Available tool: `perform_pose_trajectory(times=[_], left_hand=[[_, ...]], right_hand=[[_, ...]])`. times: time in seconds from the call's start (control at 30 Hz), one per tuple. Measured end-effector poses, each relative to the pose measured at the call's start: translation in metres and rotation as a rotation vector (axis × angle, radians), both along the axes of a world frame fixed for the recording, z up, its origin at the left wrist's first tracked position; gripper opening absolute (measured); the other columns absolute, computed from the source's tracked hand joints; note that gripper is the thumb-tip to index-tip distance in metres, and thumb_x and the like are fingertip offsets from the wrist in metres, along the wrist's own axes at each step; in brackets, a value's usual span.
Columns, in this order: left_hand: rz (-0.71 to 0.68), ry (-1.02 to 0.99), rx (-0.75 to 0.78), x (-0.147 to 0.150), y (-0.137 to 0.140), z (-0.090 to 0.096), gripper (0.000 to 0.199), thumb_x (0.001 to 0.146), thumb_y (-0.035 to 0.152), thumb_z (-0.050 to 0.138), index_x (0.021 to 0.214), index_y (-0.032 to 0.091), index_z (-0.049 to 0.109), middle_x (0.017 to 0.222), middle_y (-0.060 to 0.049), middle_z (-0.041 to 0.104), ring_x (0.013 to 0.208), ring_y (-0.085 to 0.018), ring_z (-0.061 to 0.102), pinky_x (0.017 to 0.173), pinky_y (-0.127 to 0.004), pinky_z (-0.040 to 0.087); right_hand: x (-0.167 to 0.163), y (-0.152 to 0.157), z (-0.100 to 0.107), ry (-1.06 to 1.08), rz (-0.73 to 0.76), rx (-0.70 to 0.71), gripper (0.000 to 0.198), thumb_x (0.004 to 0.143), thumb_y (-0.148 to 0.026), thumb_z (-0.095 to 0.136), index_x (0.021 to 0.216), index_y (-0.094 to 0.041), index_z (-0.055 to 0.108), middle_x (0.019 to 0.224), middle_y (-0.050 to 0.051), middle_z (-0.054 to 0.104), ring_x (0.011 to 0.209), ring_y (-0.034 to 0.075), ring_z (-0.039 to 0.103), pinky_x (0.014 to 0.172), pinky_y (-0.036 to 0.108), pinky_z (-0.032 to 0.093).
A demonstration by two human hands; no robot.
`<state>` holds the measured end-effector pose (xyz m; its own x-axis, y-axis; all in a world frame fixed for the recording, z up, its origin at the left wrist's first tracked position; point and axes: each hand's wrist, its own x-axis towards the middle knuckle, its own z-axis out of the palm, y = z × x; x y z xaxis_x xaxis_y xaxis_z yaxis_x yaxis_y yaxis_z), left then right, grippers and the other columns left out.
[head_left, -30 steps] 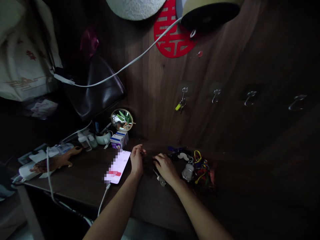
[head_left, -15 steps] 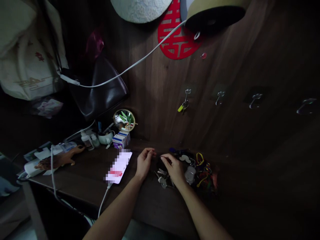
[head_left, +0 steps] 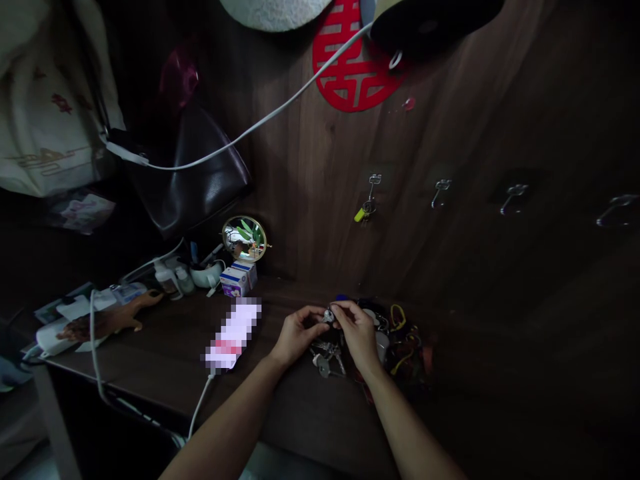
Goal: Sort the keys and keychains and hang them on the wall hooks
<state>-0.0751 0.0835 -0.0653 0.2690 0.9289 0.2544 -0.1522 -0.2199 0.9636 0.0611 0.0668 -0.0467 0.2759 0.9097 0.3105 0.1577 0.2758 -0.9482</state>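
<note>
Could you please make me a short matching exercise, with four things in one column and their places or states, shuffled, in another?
1. left hand
2. phone
3. mirror
4. yellow tag

A. hanging below a wall hook
B. meeting the right hand at a small silvery item
C. round, gold-rimmed
D. lit, with a white cable attached

Pairs: 1-B, 2-D, 3-C, 4-A

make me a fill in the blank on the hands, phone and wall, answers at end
Near the left hand and right hand, metal ____ for opening locks lie on the table.
The phone lies nearer the ____ hand.
The yellow tag hangs from a ____ on the wall.
The round cutout decoration is coloured ____.

Missing words: keys; left; hook; red
</note>
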Motion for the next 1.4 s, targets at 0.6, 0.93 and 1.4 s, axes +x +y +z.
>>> perform_pose_trajectory(times=[0.6,0.93,1.4], left_hand=[[0.02,-0.233,-0.166,0.0,0.001,0.012,0.035,0.065,0.037,0.072,0.091,0.015,0.066,0.084,-0.006,0.071,0.073,-0.017,0.066,0.069,-0.028,0.053],[0.022,-0.228,-0.2,0.0,0.0,0.013,0.034,0.068,0.036,0.07,0.093,0.014,0.064,0.075,-0.005,0.071,0.066,-0.015,0.067,0.065,-0.027,0.053],[-0.008,-0.231,-0.203,0.0,-0.001,0.012,0.034,0.068,0.035,0.07,0.093,0.013,0.063,0.073,-0.005,0.071,0.063,-0.014,0.066,0.064,-0.025,0.052]], right_hand=[[-0.008,-0.002,0.0,0.041,0.255,-0.002,0.046,0.067,-0.031,0.066,0.111,-0.024,0.053,0.092,0.003,0.065,0.084,0.018,0.062,0.072,0.031,0.052],[0.002,0.0,-0.002,-0.073,0.035,0.045,0.02,0.074,-0.038,0.057,0.085,-0.021,0.06,0.074,0.002,0.064,0.064,0.015,0.059,0.059,0.027,0.05],[0.005,-0.003,0.001,-0.286,-0.05,0.207,0.017,0.08,-0.037,0.054,0.075,-0.022,0.061,0.08,0.002,0.062,0.077,0.017,0.057,0.072,0.028,0.045]])
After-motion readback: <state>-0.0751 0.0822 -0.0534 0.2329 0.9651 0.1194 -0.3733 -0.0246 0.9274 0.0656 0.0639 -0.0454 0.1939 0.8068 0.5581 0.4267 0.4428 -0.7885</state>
